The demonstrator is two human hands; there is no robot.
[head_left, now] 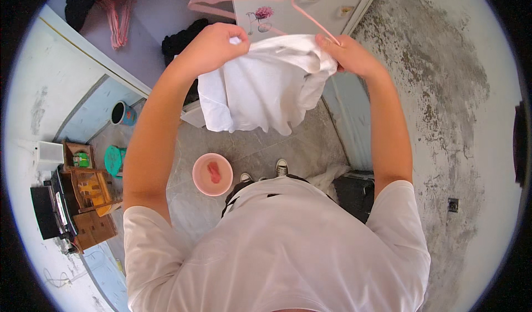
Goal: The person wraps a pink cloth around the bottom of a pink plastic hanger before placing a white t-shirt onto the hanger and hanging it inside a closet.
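I hold a white garment [265,87] up in front of me with both arms raised. My left hand [213,47] grips its upper edge at the left. My right hand [350,55] grips the other side of the cloth together with a thin pink clothes hanger [302,9], whose wire runs up and to the left above the garment. The cloth hangs in loose folds between my hands.
A pink basin [212,174] with a red thing inside stands on the grey floor by my feet. Wooden boxes [86,190], a green stool [114,160] and a dark bucket [121,113] are at the left. More pink hangers [117,18] hang at upper left. A stained wall [443,90] rises on the right.
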